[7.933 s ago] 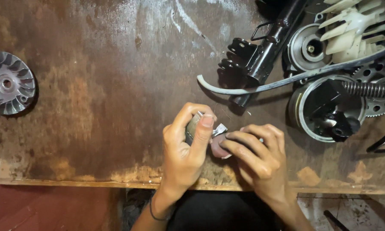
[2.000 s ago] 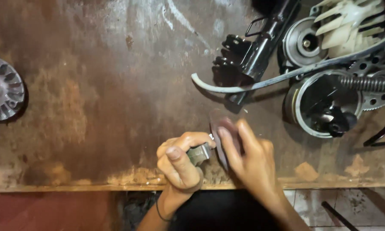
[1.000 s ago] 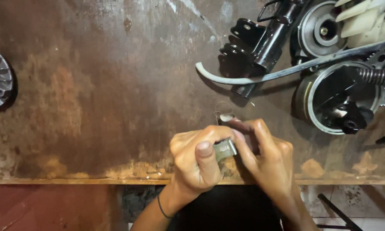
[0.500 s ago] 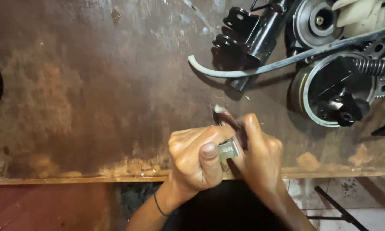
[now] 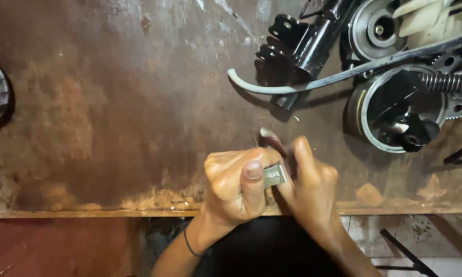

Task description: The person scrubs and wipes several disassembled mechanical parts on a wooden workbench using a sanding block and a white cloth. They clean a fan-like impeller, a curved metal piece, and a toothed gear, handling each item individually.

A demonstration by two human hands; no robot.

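Metal part (image 5: 274, 175) gripped between left hand (image 5: 234, 187) and right hand (image 5: 308, 184).

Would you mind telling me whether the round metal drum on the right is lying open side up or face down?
Open side up: the drum lies flat on the bench, its bright rim ringing a dark hollow with black parts inside.

Bare forearms, thin black wristband (image 5: 189, 245)

The left hand (image 5: 233, 187) gripped a small metal part (image 5: 274, 175) at six o'clock on the worn bench (image 5: 113, 113); the right hand (image 5: 308, 187) pressed reddish sandpaper (image 5: 272, 141) against it.
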